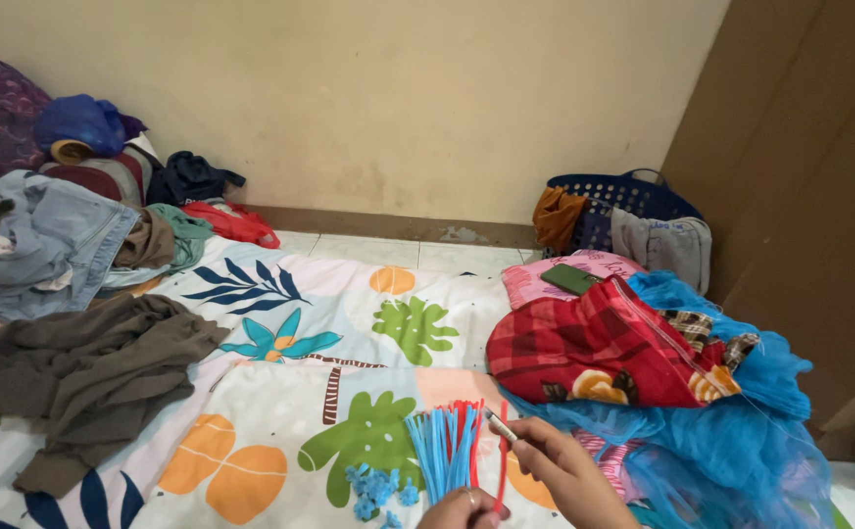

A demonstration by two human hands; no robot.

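Low on a leaf-print bedsheet [349, 323]: keep left hand [466, 509] clamped on the blue-and-red strip bundle [447, 446], right hand [564, 470] pinching its small tool [499, 426] steady.

At the bottom centre, the right hand [569, 475] pinches a small silvery tool [499, 426] beside a bundle of blue and red strips [444, 446], which the left hand [466, 511] holds on the leaf-print bedsheet [329, 313]. Small blue flowers [373, 485] lie just left.
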